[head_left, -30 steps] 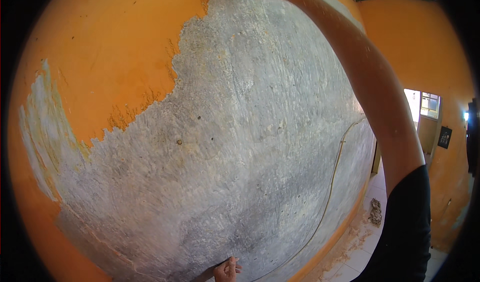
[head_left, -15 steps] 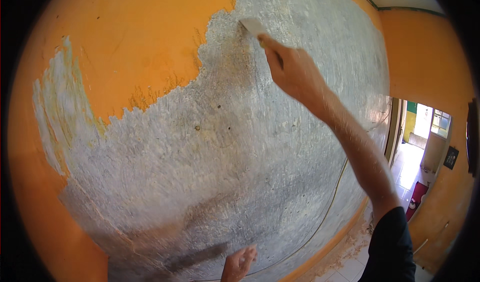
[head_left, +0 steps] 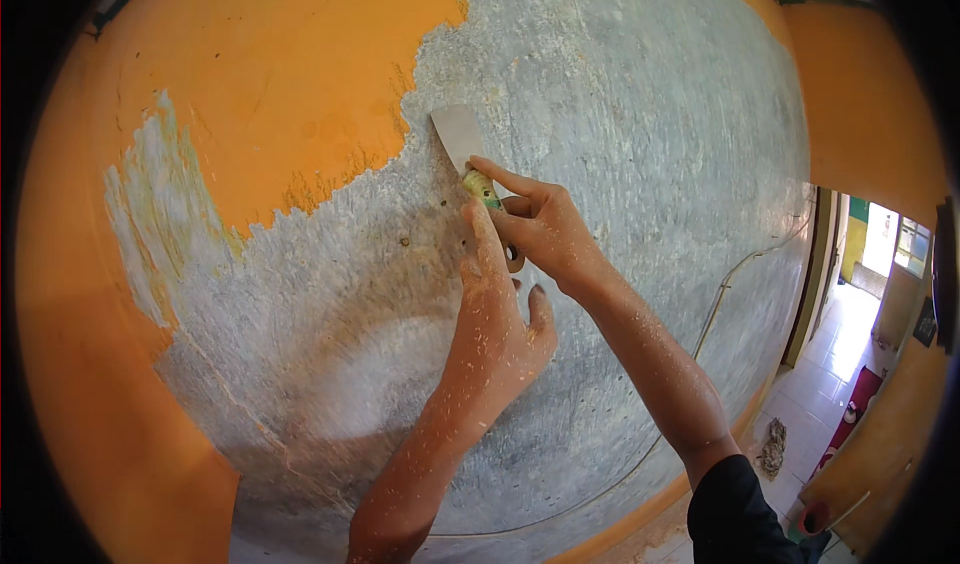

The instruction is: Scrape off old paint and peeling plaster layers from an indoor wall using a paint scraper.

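A scraper [head_left: 457,136] with a broad metal blade and a yellowish-green handle is held in front of the wall, its blade tilted up and to the left. My right hand [head_left: 545,219] is closed on the handle, the index finger stretched toward the base of the blade. My left hand [head_left: 495,329] is raised just below, its forefinger against the handle's left side and its thumb held apart. Behind both hands, the wall shows a rough grey stripped area [head_left: 640,164]. Orange paint [head_left: 290,74] borders it at upper left with a jagged edge. Pale dust specks cover both forearms.
A cable [head_left: 722,289] runs down the wall at right. Farther right, a doorway [head_left: 845,324] opens onto a bright tiled floor. A crumpled rag-like thing [head_left: 773,448] lies on the floor near a red mat [head_left: 852,414]. At lower left stands an orange wall corner [head_left: 180,474].
The right hand has brought the scraper down from higher on the wall. My left hand has risen from the lower edge to the handle. The view has shifted slightly.
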`<state>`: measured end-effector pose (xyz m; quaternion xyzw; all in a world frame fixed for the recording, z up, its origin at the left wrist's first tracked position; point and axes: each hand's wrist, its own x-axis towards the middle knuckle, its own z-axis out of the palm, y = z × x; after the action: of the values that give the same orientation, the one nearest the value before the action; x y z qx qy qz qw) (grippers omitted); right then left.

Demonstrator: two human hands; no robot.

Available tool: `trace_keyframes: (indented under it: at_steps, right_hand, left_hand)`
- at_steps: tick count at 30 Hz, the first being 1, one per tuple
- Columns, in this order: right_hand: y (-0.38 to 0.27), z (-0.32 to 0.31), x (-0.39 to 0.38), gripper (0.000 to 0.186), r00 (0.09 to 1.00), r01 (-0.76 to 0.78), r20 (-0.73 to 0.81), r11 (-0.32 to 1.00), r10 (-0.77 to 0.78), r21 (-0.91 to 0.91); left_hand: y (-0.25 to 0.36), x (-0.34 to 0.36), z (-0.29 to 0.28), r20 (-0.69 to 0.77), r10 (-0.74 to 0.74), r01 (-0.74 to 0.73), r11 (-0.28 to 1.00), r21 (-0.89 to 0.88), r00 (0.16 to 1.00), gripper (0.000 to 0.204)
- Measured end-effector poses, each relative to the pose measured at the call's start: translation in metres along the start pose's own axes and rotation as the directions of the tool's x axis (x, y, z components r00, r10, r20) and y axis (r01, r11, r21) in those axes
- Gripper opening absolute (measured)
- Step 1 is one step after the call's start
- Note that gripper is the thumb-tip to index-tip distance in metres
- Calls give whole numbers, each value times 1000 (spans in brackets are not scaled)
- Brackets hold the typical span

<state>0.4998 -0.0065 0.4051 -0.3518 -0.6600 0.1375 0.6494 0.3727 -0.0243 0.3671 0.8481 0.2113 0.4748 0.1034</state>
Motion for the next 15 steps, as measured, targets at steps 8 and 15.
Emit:
trace_keyframes:
  at_steps: [8, 15]
  right_hand:
    - [5, -2, 1, 48, 993, -47, 108, 999, 44, 21]
    - [98, 15, -86, 45, 848, 137, -311, 744, -430, -654]
  left_hand:
    - [-8, 35, 3, -290, 40, 47, 957, 286, 956, 62]
    - [24, 87, -66, -350, 235, 108, 673, 732, 907, 38]
